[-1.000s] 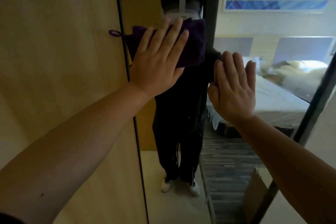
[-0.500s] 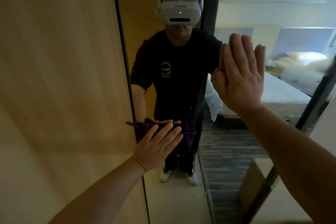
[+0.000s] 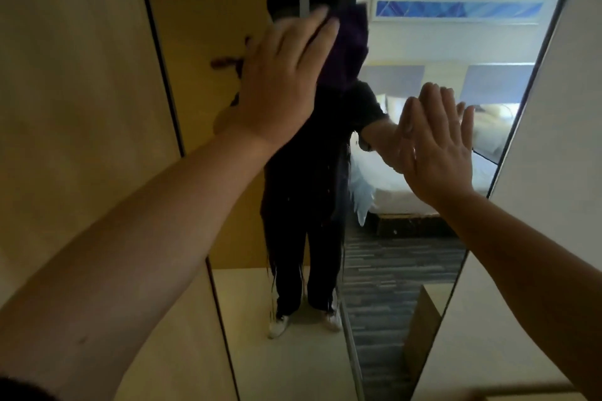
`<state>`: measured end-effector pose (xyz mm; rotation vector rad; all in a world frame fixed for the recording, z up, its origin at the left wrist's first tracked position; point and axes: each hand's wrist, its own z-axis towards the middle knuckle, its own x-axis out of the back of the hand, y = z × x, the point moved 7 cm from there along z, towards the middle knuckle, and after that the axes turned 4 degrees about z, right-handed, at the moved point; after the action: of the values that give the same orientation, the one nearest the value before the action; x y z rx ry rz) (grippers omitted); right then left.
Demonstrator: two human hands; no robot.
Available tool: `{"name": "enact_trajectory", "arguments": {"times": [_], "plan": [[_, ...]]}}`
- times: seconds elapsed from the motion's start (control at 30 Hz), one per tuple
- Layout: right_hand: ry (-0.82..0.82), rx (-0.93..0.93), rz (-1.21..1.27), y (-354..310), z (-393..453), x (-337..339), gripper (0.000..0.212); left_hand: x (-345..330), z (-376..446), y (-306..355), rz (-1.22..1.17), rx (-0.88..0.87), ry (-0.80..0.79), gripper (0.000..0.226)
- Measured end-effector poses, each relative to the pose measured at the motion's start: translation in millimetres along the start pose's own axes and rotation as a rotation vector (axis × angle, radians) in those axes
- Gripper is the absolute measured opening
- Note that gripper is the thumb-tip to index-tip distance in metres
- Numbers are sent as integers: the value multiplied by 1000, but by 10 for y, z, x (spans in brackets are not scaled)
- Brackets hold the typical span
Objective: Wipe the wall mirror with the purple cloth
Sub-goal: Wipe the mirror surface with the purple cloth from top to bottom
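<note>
A tall wall mirror (image 3: 407, 254) with a thin dark frame fills the middle of the view. My left hand (image 3: 283, 81) lies flat on the glass high up and presses the purple cloth (image 3: 345, 49) against it. The cloth sticks out past my fingertips to the right, and most of it is hidden under my palm. My right hand (image 3: 433, 143) rests flat on the glass lower and to the right, fingers spread, holding nothing. The mirror reflects a person in dark clothes and both hands.
A light wooden panel (image 3: 75, 107) runs along the mirror's left edge. A pale wall (image 3: 560, 107) borders its right edge. The glass reflects a bed, a striped carpet and a long blue picture on the far wall.
My left hand has swept the cloth from the lower part of the mirror back up to the top. My right hand has stayed flat on the glass, slightly lower in view.
</note>
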<state>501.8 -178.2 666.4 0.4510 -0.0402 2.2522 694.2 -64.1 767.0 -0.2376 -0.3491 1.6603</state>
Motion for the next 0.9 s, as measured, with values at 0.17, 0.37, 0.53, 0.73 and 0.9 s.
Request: {"name": "enact_trajectory", "arguments": {"times": [0.17,0.37,0.53,0.73,0.9], "plan": [[97,71,16,56,-51,-112,54,-381,-19,233,144,-105,-204,55],[243,112,18,67,-61,-138,54,-365,-1246,649,49,-219,-179,59],[294,129,7,54,-88,-142,49,-439,-2724,1099,95,-314,-336,64],[251,108,21,66,-62,-92,51,-366,-2843,1159,27,-343,-367,50],[95,83,91,94,-56,-20,51,-204,-2390,1105,-204,-201,-437,37]]}}
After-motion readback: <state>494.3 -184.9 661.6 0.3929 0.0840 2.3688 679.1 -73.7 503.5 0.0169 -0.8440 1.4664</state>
